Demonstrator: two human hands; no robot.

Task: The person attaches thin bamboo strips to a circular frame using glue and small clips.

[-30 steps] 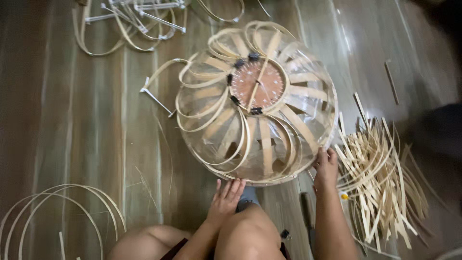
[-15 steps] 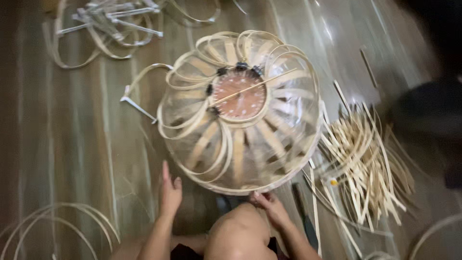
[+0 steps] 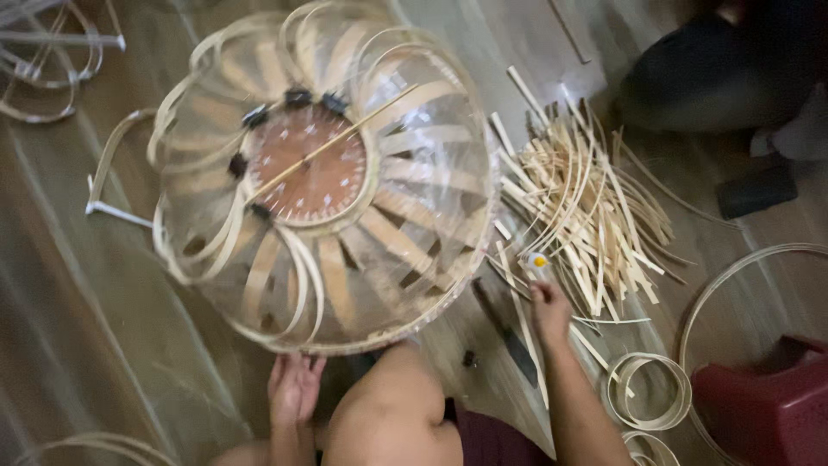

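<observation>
A large dome-shaped frame of bent bamboo strips (image 3: 405, 242) stands on the wooden floor, with a round brown disc (image 3: 310, 168) at its top and black clips around the disc. My left hand (image 3: 293, 388) rests at the frame's near rim, fingers spread, touching the lower edge. My right hand (image 3: 545, 306) reaches to the right of the frame and closes on a small white tube with a yellow cap (image 3: 538, 261), lying at the edge of a pile of bamboo slivers (image 3: 586, 198). My bare knee (image 3: 392, 406) sits between the hands.
A dark knife-like blade (image 3: 509, 332) lies on the floor by my right forearm. Coiled bamboo strips (image 3: 647, 388) and a larger hoop (image 3: 742, 276) lie right, next to a red stool (image 3: 768, 406). More bamboo loops (image 3: 43, 52) lie top left. Another person's dark-clothed leg (image 3: 707, 69) is top right.
My right hand left the frame's near rim and reached out to the small tube by the sliver pile. My left hand moved to the rim. The view shifted right.
</observation>
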